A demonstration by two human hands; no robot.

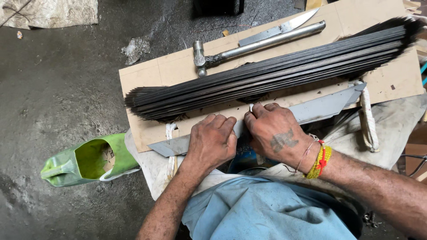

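Observation:
A long flat grey metal bar with slanted ends lies across a sheet of cardboard in front of me. My left hand presses down on the bar left of its middle, fingers curled over its far edge. Right beside it, my right hand grips the same bar and pinches something small and thin at the bar's edge; I cannot tell what. The two hands nearly touch. A thick bundle of thin dark metal rods lies just beyond the hands, running left to right.
A hammer with a metal handle and a knife blade lie on the cardboard's far side. A cut-open green plastic container rests on the dark floor at left. White sacking and blue cloth cover my lap.

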